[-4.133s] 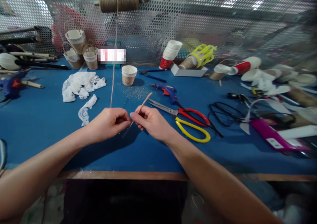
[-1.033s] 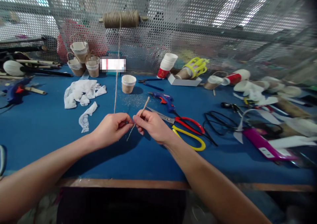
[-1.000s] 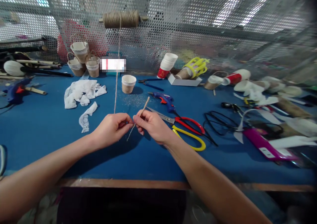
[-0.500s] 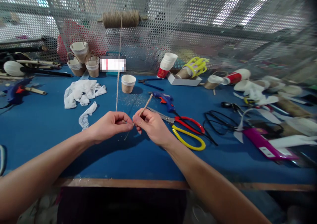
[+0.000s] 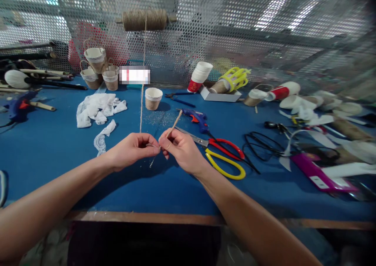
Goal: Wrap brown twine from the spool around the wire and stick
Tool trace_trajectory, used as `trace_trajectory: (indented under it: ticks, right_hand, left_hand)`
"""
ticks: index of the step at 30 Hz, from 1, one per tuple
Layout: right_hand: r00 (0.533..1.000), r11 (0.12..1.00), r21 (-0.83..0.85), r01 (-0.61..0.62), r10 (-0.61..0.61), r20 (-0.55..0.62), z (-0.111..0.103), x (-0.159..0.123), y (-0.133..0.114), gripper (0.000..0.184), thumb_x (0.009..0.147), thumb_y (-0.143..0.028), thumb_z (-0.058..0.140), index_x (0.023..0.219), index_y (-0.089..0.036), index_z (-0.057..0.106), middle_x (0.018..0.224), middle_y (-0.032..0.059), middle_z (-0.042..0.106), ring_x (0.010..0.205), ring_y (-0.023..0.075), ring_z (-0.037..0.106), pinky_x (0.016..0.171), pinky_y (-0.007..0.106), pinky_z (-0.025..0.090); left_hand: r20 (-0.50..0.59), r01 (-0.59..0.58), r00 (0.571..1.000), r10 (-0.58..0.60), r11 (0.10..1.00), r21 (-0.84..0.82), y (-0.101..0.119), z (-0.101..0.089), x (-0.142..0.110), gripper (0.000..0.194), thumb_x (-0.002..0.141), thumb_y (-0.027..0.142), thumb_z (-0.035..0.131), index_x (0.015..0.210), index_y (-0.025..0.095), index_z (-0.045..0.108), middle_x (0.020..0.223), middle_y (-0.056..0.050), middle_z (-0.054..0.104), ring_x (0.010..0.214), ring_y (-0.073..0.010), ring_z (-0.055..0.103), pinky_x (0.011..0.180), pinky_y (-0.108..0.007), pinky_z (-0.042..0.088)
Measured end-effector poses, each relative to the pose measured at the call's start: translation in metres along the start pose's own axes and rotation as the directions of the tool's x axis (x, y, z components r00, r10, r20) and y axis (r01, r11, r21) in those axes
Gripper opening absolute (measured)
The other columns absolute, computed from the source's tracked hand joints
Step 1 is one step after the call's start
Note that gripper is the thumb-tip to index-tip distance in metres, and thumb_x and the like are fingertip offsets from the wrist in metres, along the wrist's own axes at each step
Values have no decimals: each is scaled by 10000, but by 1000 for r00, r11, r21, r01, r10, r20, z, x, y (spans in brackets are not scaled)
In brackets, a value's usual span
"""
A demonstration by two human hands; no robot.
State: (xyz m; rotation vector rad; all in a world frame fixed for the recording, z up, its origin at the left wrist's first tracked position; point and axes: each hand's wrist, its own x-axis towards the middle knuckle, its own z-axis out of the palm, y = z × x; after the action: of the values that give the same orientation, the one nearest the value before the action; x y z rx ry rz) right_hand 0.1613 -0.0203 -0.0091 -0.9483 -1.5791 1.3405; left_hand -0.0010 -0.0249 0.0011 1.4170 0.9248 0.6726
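My left hand (image 5: pixel 132 150) is closed, pinching a thin jute twine (image 5: pixel 142 82) that runs taut up to a spool (image 5: pixel 144 19) on a rod against the mesh wall. My right hand (image 5: pixel 179 150) is closed on a thin twine-wrapped stick (image 5: pixel 175 123) that points up and away from me. The fingertips of both hands meet over the blue table (image 5: pixel 44 140), where twine and stick come together. A paper cup wrapped in twine (image 5: pixel 153 98) stands behind the hands.
Red-and-yellow scissors (image 5: pixel 226 156) lie right of my right hand, a blue glue gun (image 5: pixel 196 117) behind them. White lace scraps (image 5: pixel 96 107) lie at the left. Small twine-handled cup baskets (image 5: pixel 95 64), stacked paper cups (image 5: pixel 199 72), black cords (image 5: pixel 264 144) and a magenta tool (image 5: pixel 320 172) crowd the back and right.
Both hands stayed together at the table's middle, working twine onto the stick with small finger moves. The stick's tip rose slightly. The view shifted a little.
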Motion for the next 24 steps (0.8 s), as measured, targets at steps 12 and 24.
trace_trajectory:
  ticks: [12,24]
  right_hand:
    - [1000,1000,-12,21,-22,-17,0,1,0,284,706,-419,601,671,-160,489,574,-44,482,454,53,457,431,200,394]
    - [1000,1000,11,15,-15,-7,-1,2,-1,254,699,-384,621,662,-156,516,568,-37,513,453,56,467,429,197,393]
  left_hand:
    - [-8,-6,1000,5,999,-42,1,7,0,161,739,281,540,725,123,510,575,48,448,488,-39,300,443,-198,207]
    - [-30,24,999,-26,999,-39,1,6,1,184,710,302,574,725,126,522,652,18,538,478,-33,349,440,-189,244]
